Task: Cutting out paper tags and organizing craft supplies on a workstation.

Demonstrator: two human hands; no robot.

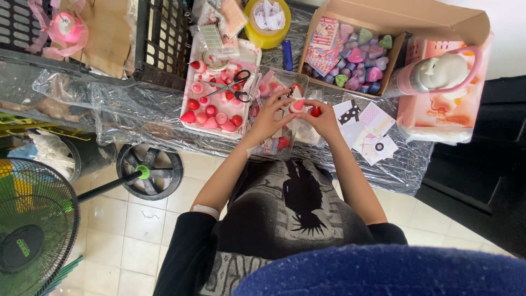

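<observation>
A: Behind the white plastic tray [189, 82], what packages are there?

B: To the tray's right stands an open brown cardboard box [438, 22] filled with small heart-shaped pieces in pink, purple, green and blue [359, 60], with a pink patterned flat packet [323, 44] leaning inside its left wall. Just right of the tray's far corner sits a yellow roll of tape [267, 34] with crumpled white paper in its middle. Further right, past the box, is a pink plastic basket [444, 112] with a pink-and-white bottle [438, 74] lying across it.

A: And labels or cards?

B: A loose pile of small square paper cards [364, 129], white, pink-checked and black-dotted, lies on the plastic-covered desk [126, 104], well right of the tray and in front of the box.

A: What's in the tray itself?

B: Red and pink cone-shaped and round pieces [211, 112], with black-handled scissors [233, 87] laid across them.

A: The thing being worked on?

B: A small red-and-white rounded piece [298, 105], held above the desk just right of the tray's near corner, over a clear plastic container [276, 145].

A: The fingers?

B: The left hand [271, 118] has its fingers closed to a pinch on the piece's left side. The right hand [323, 119] curls its fingers closed around the right side, where a red bit [315, 111] shows at the fingertips. Both hands meet on it.
</observation>
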